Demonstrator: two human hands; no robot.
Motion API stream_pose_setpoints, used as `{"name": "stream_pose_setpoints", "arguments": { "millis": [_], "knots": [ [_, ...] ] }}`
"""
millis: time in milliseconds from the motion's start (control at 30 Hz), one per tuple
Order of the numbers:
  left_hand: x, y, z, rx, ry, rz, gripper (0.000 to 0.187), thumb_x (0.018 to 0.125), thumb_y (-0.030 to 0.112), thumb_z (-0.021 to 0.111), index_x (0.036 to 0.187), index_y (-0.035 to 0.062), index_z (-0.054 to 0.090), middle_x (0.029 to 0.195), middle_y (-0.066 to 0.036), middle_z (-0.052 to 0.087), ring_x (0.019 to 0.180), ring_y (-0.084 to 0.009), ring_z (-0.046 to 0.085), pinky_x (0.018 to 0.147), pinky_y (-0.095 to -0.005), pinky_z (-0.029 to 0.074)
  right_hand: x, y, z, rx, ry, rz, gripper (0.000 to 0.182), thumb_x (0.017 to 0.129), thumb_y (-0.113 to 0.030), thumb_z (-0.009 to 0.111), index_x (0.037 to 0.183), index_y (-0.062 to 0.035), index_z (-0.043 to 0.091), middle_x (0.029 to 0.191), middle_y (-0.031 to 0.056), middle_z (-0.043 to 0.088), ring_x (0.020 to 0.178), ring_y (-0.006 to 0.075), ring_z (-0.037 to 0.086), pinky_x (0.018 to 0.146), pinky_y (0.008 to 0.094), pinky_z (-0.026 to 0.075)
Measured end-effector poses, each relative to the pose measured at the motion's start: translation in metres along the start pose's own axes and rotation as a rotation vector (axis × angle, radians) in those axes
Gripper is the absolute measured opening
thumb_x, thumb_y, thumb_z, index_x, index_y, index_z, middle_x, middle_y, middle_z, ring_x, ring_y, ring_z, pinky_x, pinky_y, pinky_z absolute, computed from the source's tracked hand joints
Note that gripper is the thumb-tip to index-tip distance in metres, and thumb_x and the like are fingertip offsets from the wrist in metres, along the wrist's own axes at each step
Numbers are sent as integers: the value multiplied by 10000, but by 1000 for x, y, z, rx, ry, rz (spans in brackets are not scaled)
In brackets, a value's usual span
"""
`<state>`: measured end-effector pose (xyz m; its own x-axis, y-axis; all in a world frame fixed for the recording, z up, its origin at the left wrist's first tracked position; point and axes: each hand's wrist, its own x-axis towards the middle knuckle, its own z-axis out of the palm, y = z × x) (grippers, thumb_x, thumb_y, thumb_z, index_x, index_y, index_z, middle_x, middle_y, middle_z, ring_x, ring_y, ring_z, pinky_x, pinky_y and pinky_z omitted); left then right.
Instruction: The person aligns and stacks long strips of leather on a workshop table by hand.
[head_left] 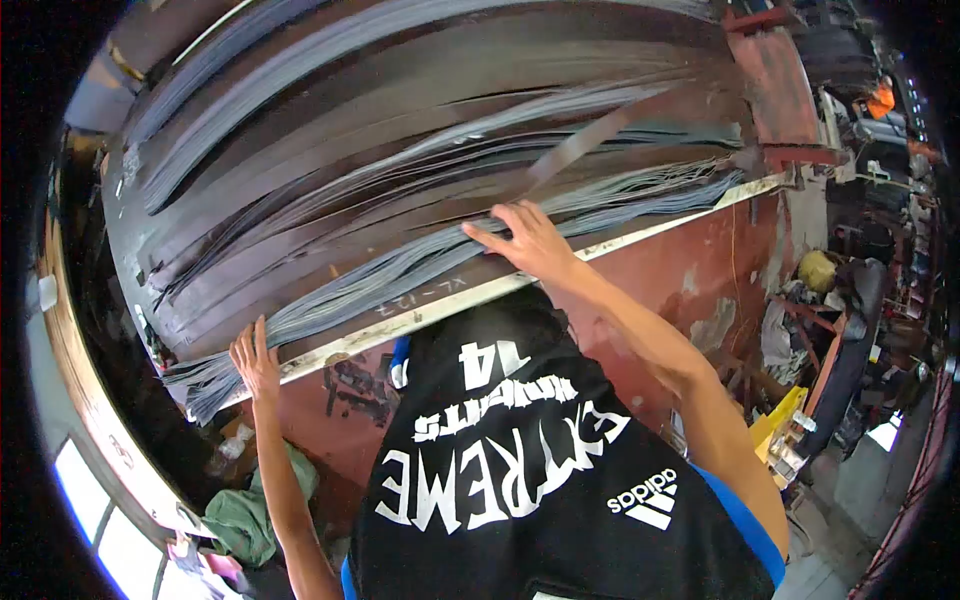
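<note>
Long bundles of thin grey, flexible strips (400, 268) lie along a dark tabletop in front of me. My left hand (257, 365) rests at the left end of the nearest bundle, with fingers stretched out against the strips. Farther right, my right hand (525, 238) is over the same bundle near the table edge, thumb and fingers apart. A single motion-blurred strip (590, 143) slants up and right from just beyond its fingertips. Whether the fingers touch that strip is hidden.
The dark tabletop (400, 85) has a pale front edge (430, 316) with chalk writing near it. A reddish wall or panel (680, 270) is below. Green cloth (245, 520) lies at lower left. Machinery and a yellow part (780, 425) stand to the right.
</note>
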<state>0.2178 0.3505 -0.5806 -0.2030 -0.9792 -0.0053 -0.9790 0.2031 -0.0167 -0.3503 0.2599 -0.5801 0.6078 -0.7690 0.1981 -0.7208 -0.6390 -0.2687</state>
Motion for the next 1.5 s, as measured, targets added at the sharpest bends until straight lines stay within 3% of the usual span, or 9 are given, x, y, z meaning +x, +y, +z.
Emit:
{"name": "stream_pose_setpoints", "arguments": {
  "millis": [267, 367, 467, 767, 833, 900, 1200, 1333, 1500],
  "knots": [
    [-6, 2, 6, 98, -33, -115, 794, 772, 30, 748, 1513, 104, 473, 1420, -161, 516, 1299, -372, 477, 1159, -530, 333, -78, 85, -50, -107, -45, -10, 707, 891, -167, 586, 1564, -327, 444, 1237, 140, 587, 1120, 319, 588, 1089, 547, 397],
    [-7, 3, 6, 97, -20, -119, 807, 799, 17, 732, 1541, 117, 430, 1444, -160, 503, 1337, -373, 451, 1174, -526, 323, -79, 84, -55, -170, -52, -13, 595, 844, -279, 739, 1423, -331, 615, 1227, 85, 590, 1158, 291, 564, 1080, 528, 402],
    [-14, -2, 11, 81, -39, -163, 818, 802, 3, 729, 1549, 132, 422, 1454, -156, 496, 1344, -376, 447, 1181, -524, 322, -75, 90, -58, -26, -2, -17, 583, 840, -295, 747, 1408, -342, 627, 1224, 93, 585, 1174, 306, 553, 1112, 541, 383],
    [-10, 0, 13, 84, -47, -192, 811, 816, 18, 726, 1555, 152, 422, 1452, -150, 491, 1338, -371, 447, 1186, -514, 319, -125, 159, -104, -114, -179, 44, 560, 927, -275, 676, 1451, -431, 561, 1288, 134, 561, 1226, 323, 543, 1187, 557, 326],
    [-7, 7, 6, 90, -49, -209, 799, 820, 21, 726, 1549, 154, 427, 1447, -150, 491, 1346, -369, 443, 1186, -514, 322, -133, 178, -110, -349, -303, -28, 587, 913, -228, 686, 1451, -429, 563, 1280, 131, 564, 1226, 307, 549, 1193, 554, 325],
    [-7, 8, 5, 64, -37, -182, 791, 819, 28, 734, 1539, 153, 431, 1447, -154, 490, 1351, -370, 440, 1185, -517, 326, -129, 179, -110, -200, -132, 114, 658, 891, -120, 704, 1460, -416, 557, 1311, 146, 533, 1250, 308, 532, 1184, 558, 339],
    [1, 19, -5, 91, -28, -172, 745, 831, 64, 740, 1512, 120, 445, 1436, -160, 505, 1334, -394, 445, 1162, -519, 347, -132, 212, -142, -142, -301, 87, 698, 878, -305, 740, 1530, -343, 492, 1364, 191, 519, 1291, 372, 482, 1150, 589, 303],
    [1, 21, -7, 72, -57, -193, 747, 829, 51, 740, 1511, 116, 445, 1435, -164, 502, 1330, -398, 444, 1156, -523, 350, -149, 230, -150, -123, -291, 124, 721, 876, -279, 749, 1539, -347, 475, 1254, 203, 558, 1227, 387, 518, 1105, 562, 382],
    [0, 18, -6, 58, -76, -219, 747, 830, 41, 743, 1509, 112, 440, 1428, -173, 498, 1325, -404, 445, 1150, -524, 355, -182, 250, -146, -246, -430, 197, 731, 856, -211, 766, 1523, -313, 484, 1333, 184, 519, 1263, 437, 477, 1132, 535, 386]
  ]
}}
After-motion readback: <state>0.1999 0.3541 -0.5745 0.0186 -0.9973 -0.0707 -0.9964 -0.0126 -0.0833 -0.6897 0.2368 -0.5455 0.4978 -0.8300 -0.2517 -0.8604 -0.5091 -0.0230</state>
